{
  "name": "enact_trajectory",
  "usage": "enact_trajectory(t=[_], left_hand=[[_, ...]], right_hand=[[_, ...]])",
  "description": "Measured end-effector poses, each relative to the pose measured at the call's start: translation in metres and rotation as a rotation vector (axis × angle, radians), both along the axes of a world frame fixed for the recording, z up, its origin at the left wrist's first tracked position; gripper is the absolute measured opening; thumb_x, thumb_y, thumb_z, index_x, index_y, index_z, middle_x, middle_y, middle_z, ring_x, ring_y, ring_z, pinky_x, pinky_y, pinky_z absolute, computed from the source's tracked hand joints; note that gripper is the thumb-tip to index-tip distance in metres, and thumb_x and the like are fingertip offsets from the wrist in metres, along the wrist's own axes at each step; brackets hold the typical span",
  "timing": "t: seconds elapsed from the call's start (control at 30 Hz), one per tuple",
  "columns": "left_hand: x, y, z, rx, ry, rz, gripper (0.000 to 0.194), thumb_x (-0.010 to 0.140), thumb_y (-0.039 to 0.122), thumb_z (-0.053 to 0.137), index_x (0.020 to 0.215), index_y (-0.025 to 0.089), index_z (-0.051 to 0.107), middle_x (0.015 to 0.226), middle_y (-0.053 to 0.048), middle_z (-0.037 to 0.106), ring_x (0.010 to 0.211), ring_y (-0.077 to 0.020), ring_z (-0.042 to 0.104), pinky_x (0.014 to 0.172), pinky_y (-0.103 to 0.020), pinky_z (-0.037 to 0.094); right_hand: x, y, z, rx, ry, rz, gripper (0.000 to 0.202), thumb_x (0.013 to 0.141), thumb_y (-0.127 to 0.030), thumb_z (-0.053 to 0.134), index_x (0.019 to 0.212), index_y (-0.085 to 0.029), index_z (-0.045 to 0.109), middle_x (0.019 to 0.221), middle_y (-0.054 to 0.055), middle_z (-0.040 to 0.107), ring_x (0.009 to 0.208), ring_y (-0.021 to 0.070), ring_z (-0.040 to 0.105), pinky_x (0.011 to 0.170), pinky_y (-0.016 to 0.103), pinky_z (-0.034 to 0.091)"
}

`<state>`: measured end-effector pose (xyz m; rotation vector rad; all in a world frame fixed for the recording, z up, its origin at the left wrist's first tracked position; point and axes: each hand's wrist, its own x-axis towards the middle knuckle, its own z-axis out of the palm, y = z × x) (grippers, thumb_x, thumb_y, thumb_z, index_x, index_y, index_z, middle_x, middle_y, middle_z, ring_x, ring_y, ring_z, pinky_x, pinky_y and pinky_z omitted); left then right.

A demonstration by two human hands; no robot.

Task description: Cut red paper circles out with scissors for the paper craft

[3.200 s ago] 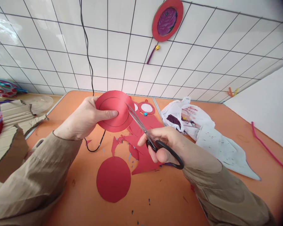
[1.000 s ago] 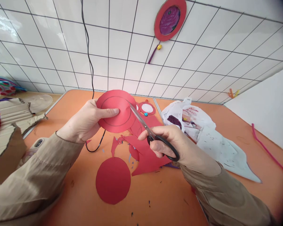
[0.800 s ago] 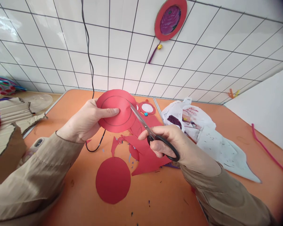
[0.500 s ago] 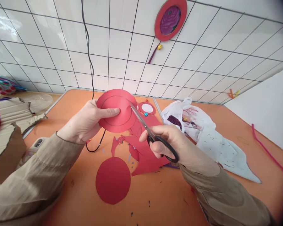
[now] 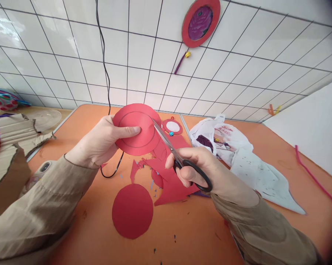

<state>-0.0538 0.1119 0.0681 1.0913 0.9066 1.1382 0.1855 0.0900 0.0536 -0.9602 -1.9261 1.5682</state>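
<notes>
A red paper disc (image 5: 139, 119) with a smaller circle drawn inside its edge is pinched in my left hand (image 5: 110, 136), thumb on top and fingers behind. My right hand (image 5: 196, 167) grips black-handled scissors (image 5: 168, 143). Their blades lie close together and point up-left, the tips at the drawn line on the disc's right side. Whether they pierce the paper I cannot tell. Below, a second red paper disc (image 5: 132, 211) lies flat on the orange table (image 5: 94, 221). Red paper scraps (image 5: 174, 180) and small offcuts lie beneath my hands.
A white plastic bag (image 5: 223, 136) and a pale sheet (image 5: 259, 180) lie on the right. Torn cardboard (image 5: 11, 169) and a phone (image 5: 45, 167) are at left. A black cable (image 5: 105, 70) hangs down the tiled wall, near a red-framed ornament (image 5: 200, 24). A small red ring (image 5: 166, 125) lies behind.
My right hand and the scissors have shifted very slightly right. The held disc has risen a touch; both grips stay the same.
</notes>
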Motion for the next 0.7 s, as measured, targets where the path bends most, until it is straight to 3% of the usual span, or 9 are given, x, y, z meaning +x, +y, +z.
enact_trajectory(t=[0.27, 0.7], left_hand=[[0.0007, -0.0018, 0.0013, 0.016, 0.042, 0.029, 0.023, 0.066, 0.022, 0.08, 0.089, 0.017, 0.077, 0.092, -0.008, 0.077, 0.091, -0.0259, 0.068, 0.079, -0.031, 0.054], [-0.0007, 0.0005, -0.0005, 0.03, 0.007, 0.017, 0.022, 0.064, 0.014, 0.08, 0.086, 0.017, 0.078, 0.083, -0.006, 0.076, 0.088, -0.0233, 0.068, 0.074, -0.027, 0.055]], right_hand=[[-0.0037, -0.0034, 0.004, 0.016, -0.04, -0.034, 0.048, 0.077, -0.062, 0.063, 0.083, -0.014, 0.06, 0.054, -0.003, 0.048, 0.047, 0.0082, 0.046, 0.043, 0.019, 0.034], [-0.0063, -0.0063, 0.0037, 0.002, -0.061, -0.067, 0.038, 0.08, -0.053, 0.066, 0.081, -0.015, 0.06, 0.053, -0.004, 0.048, 0.048, 0.008, 0.046, 0.043, 0.019, 0.032]])
